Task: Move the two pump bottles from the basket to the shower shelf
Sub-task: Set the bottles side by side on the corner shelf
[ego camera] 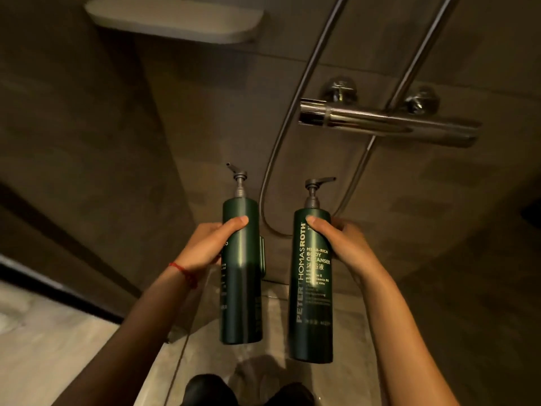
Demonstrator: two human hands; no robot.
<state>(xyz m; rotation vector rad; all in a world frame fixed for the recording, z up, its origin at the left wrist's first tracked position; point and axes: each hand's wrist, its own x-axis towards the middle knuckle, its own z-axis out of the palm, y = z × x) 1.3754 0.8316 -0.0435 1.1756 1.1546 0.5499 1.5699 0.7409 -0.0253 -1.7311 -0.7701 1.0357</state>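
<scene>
Two tall dark green pump bottles are held upright in the air in front of the shower wall. My left hand (209, 244) grips the left pump bottle (241, 291) around its upper body. My right hand (341, 244) grips the right pump bottle (311, 312), whose label reads body cleanser. Both have grey pump heads; the left one's nozzle points left, the right one's points right. The white shower shelf (175, 22) is fixed to the wall at the upper left, well above both bottles, with nothing showing on it. No basket is in view.
A chrome shower mixer bar (386, 121) juts from the wall at the upper right. A metal shower hose (281, 148) loops down between the bottles, and a riser pipe runs up from the mixer. A dark door threshold (58, 288) crosses the left. Pale floor tiles lie below.
</scene>
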